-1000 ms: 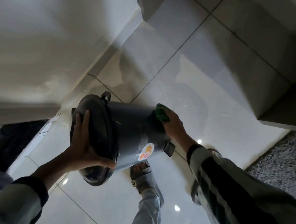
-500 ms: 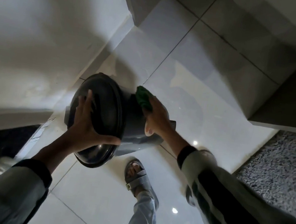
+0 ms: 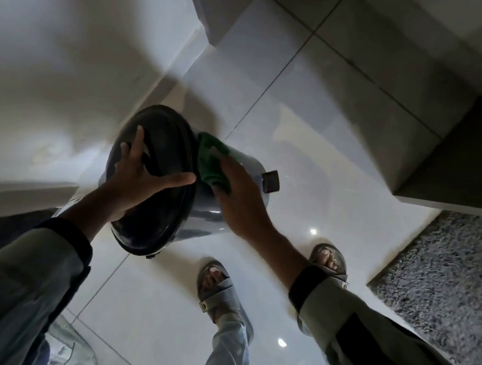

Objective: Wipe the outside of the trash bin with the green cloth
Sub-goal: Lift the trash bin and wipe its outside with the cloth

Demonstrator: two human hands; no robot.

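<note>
While it is held tilted on its side above the floor, the dark grey round plastic trash bin points its black domed lid toward the camera; what is inside cannot be seen, as the lid is on. A small dark square pedal sticks out near the bin's far end. Below lies a glossy white tiled floor, bounded by a pale wall on the left, with a grey shaggy rug at the right and two feet in grey sandals standing on the tiles. The left hand is spread wide against the lid, thumb stretched along its rim. The right hand lies flat on the bin's side, pressing a folded green cloth against the wall just beside the lid's rim, fingers largely hidden under the cloth.
</note>
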